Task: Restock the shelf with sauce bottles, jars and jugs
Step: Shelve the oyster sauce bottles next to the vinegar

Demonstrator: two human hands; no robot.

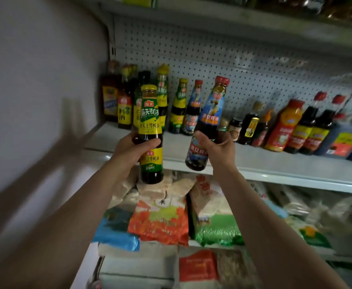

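L hand (133,148) grips yellow-label bottle (150,134) round its waist, fingers curled, bottle upright, held in air in front of the shelf (254,163). R hand (216,148) grips blue-label bottle (207,124) mid-body, thumb across label, bottle tilted right, also not yet on shelf.

Risks, L to R: back row (133,97) at left is packed tight; pushing in the yellow-label bottle may knock neighbours over. Tilted blue-label bottle set down off-vertical could topple into matching bottle (192,107) behind. Both hands loaded, so no spare hand to steady a fall. Rice bags (160,222) lie below; a drop lands there.
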